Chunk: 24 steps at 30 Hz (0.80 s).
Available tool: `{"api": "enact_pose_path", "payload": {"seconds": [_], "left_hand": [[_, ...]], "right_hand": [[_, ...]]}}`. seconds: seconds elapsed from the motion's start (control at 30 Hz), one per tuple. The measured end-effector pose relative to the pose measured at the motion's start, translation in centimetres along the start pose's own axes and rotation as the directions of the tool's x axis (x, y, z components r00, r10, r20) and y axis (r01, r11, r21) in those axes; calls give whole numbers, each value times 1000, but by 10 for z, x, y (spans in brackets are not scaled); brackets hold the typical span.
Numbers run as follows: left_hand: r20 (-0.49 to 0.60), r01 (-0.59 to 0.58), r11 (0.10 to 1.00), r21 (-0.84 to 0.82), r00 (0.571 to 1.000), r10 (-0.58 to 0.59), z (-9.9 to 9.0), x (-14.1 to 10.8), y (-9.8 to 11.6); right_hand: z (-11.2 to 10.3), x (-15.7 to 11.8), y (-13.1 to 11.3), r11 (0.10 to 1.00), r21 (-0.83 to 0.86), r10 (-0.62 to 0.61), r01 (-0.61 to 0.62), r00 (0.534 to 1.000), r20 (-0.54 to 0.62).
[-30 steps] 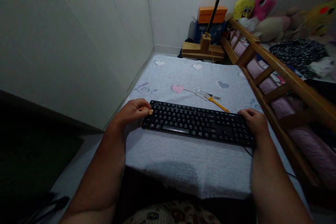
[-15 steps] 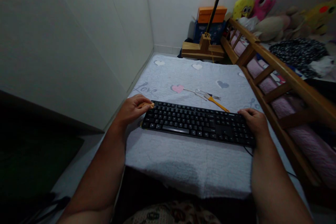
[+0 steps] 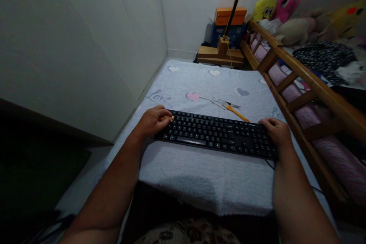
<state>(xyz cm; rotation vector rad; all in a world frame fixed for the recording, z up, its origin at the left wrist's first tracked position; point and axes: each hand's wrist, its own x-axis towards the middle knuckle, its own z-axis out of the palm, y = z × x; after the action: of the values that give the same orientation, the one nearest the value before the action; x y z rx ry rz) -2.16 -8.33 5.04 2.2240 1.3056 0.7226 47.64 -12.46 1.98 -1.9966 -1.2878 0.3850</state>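
A black keyboard [image 3: 206, 131] lies across a light blue cloth cover with a heart pattern [image 3: 206, 167]. My left hand [image 3: 154, 122] is closed on a small orange cloth [image 3: 172, 118], pressed against the upper left keys. Most of that cloth is hidden in the fingers. At the other end, my right hand [image 3: 276, 132] grips the keyboard's right edge, thumb along the top corner. Just beyond the keyboard lie a brush with a yellow handle [image 3: 236, 113] and a few thin metal tools [image 3: 219, 102], whose exact kind I cannot make out.
A wooden bed rail [image 3: 303, 72] runs along the right, with plush toys [image 3: 264, 9] behind it. At the back stand a wooden stand base [image 3: 221, 53] and an orange box [image 3: 231, 16]. A pale panel [image 3: 114, 38] borders the left. The keyboard's cable [image 3: 270, 164] trails right.
My left hand has slid a little to the right with the orange cloth, over the keyboard's left keys. My right hand and the keyboard have stayed in place.
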Motion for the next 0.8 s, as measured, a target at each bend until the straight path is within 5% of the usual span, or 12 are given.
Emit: {"api": "enact_pose_path", "payload": {"seconds": [0.53,0.8], "left_hand": [[184,48,993,-104,983,-29,-15,-6,-1],[-23,0,998,-58,1000,-1,-7,-3,3]], "right_hand": [[0,1,3,1000,-8,-27,27,999,-21],[0,-1,-2,1000,-8,10,-10,1000,-19]]}}
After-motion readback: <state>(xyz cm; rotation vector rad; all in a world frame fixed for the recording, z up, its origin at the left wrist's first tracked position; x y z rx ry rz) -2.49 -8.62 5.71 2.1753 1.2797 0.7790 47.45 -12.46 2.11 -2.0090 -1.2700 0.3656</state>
